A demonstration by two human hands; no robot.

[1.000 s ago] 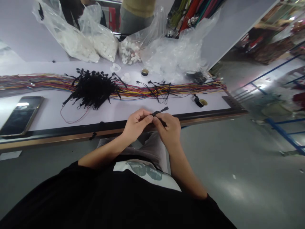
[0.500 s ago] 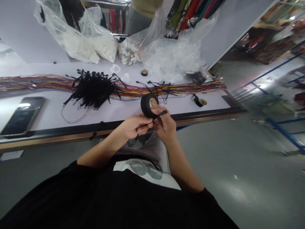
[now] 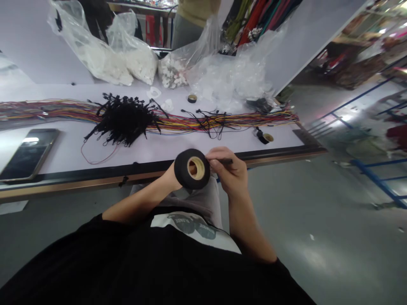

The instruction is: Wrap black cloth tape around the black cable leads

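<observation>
A roll of black tape [image 3: 183,173] with a tan core hangs in the air just in front of the table edge, its open side facing me. My left hand [image 3: 170,180] is right behind the roll, which hides its fingers. My right hand [image 3: 231,174] is closed beside the roll's right rim, fingertips touching it. It pinches a thin black wire [image 3: 226,161] whose end pokes out to the right.
On the white table [image 3: 165,148] lie a long bundle of coloured wires [image 3: 254,118], a heap of black wire pieces [image 3: 124,118], a phone [image 3: 28,153] at the left, two small tape rolls [image 3: 266,137] and bags of white parts [image 3: 136,59]. A person stands beyond the table.
The tape roll came into view and has dropped down and left in front of my left hand. My right hand shifted slightly right with the black wire.
</observation>
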